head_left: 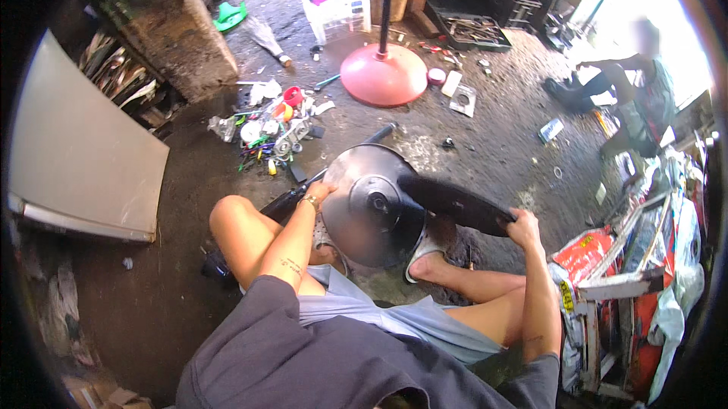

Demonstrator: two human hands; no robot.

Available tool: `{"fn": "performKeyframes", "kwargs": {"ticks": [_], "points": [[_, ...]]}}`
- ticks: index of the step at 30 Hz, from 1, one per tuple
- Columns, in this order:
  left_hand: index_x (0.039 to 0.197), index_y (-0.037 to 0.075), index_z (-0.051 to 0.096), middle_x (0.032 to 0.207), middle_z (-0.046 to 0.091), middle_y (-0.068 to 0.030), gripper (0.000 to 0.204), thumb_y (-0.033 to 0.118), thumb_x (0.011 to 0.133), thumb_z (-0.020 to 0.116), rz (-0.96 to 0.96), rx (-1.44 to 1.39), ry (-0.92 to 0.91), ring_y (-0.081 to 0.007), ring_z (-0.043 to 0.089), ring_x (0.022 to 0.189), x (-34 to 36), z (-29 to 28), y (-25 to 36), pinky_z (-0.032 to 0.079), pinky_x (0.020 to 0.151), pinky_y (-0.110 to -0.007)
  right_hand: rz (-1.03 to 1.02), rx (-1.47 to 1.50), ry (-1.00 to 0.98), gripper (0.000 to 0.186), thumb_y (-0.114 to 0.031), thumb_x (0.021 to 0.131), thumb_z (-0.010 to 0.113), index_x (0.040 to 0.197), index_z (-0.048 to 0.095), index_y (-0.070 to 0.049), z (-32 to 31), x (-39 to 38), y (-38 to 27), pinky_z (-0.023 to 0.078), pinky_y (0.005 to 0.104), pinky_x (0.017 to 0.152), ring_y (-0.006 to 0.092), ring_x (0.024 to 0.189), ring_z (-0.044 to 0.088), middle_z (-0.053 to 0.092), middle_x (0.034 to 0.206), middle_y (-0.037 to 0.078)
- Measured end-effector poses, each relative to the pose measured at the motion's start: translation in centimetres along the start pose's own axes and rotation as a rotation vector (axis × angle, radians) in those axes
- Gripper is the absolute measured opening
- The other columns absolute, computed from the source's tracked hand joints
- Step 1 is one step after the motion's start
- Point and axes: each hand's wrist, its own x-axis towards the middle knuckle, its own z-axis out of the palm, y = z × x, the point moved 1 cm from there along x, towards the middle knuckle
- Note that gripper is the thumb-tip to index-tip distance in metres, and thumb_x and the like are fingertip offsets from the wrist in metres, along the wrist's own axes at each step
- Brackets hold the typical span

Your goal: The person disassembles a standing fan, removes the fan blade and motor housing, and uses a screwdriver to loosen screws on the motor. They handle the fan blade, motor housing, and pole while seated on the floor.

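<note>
And here's the disc (353, 236), big, black and round, tilted between the shins! The left hand (322, 190) has it at nine to ten o'clock on the rim, fingers bunched together and gripping the edge, though their tips are too hidden to read. Over to three o'clock: a dark plate (459, 204), nearly edge-on, its inner end right up against the disc in view; whether they touch, I can't tell. Its outer end sits in the right hand (523, 228), fingers curled close, pinching that edge. From the disc, a pink stand base (384, 81) stands at twelve, a pile of parts (274, 130) at ten to eleven, a seated person (644, 98) at two.
</note>
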Motion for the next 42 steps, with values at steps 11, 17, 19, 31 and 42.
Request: {"fn": "performKeyframes", "kwargs": {"ticks": [11, 17, 19, 31, 42], "points": [[0.135, -0.007, 0.048, 0.121, 0.064, -0.0231, 0.066, 0.016, 0.08, 0.076, 0.161, 0.355, 0.308, -0.0332, 0.063, 0.109, -1.1, 0.2, -1.5, 0.05, 0.093, -0.043, 0.394, 0.315, 0.118, 0.049, -0.028, 0.072, 0.076, 0.113, 0.068, -0.003, 0.8, 4.1, 3.8, 0.05, 0.0426, 0.09, 0.0347, 0.104, 0.066, 0.07, 0.106, 0.021], [0.129, -0.01, 0.054, 0.131, 0.056, -0.0285, 0.082, 0.037, 0.068, 0.085, 0.156, 0.566, 0.499, -0.0388, 0.055, 0.123, -0.7, -0.9, -2.4, 0.043, 0.105, -0.041, 0.188, 0.534, 0.177, 0.044, -0.014, 0.069, 0.074, 0.11, 0.07, -0.002, 2.7, 4.3, 3.8, 0.053, 0.0366, 0.081, 0.0245, 0.087, 0.071, 0.074, 0.096, 0.015], [0.13, -0.009, 0.053, 0.134, 0.055, -0.0277, 0.085, 0.037, 0.068, 0.085, 0.07, 0.565, 0.531, -0.0378, 0.052, 0.127, -1.1, -1.5, -3.0, 0.041, 0.108, -0.04, 0.181, 0.417, 0.162, 0.044, -0.014, 0.07, 0.073, 0.113, 0.069, -0.004, 2.1, 3.5, 0.8, 0.052, 0.0383, 0.084, 0.0271, 0.093, 0.071, 0.073, 0.098, 0.016], [0.141, 0.002, 0.048, 0.144, 0.047, -0.0219, 0.085, 0.033, 0.07, 0.084, 0.007, 0.44, 0.451, -0.0331, 0.046, 0.135, -2.8, -0.9, -2.9, 0.036, 0.113, -0.039, 0.045, 0.087, 0.039, 0.052, -0.03, 0.079, 0.071, 0.124, 0.062, -0.005, 1.4, 3.6, -6.2, 0.05, 0.0466, 0.092, 0.0406, 0.103, 0.065, 0.068, 0.106, 0.025], [0.132, -0.001, 0.056, 0.122, 0.066, -0.0196, 0.068, 0.029, 0.076, 0.082, 0.153, 0.333, 0.431, -0.0291, 0.064, 0.111, -2.0, -1.6, -4.3, 0.047, 0.097, -0.037, 0.201, 0.126, 0.024, 0.054, -0.031, 0.079, 0.07, 0.127, 0.061, -0.009, -0.3, 2.5, -5.7, 0.049, 0.0457, 0.096, 0.0396, 0.109, 0.063, 0.066, 0.113, 0.025]]}}
